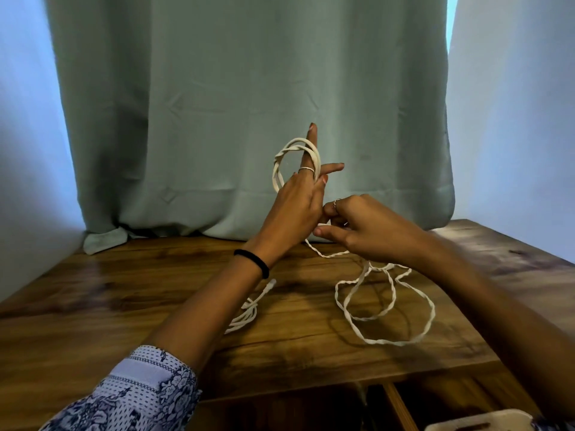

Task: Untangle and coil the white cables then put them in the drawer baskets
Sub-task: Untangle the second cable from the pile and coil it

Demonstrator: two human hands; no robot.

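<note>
Nearest us, below the front edge of the wooden table (93,306), the rim of a pale drawer basket (479,422) shows in the open drawer; we cannot see whether it holds anything.

On the table, a second white cable (249,309) lies bunched just beside our left forearm, its plug end pointing away from us. To the right of it, the slack of the cable we are winding (385,306) sprawls in wide, twisted loops and rises toward our hands.

Above the table's far part, our right hand (367,228) pinches that cable between thumb and curled fingers, feeding it. Our left hand (295,206) touches it, fingers straight and spread, serving as the form: a few finished turns (295,157) ring the raised fingers. Behind stands a grey-green curtain (249,88).

We judge we are mid-coil on the first cable, roughly a third wound. Next we need to draw up slack and lay another turn over the left fingers, letting the twist run out so the loops sit flat.
</note>
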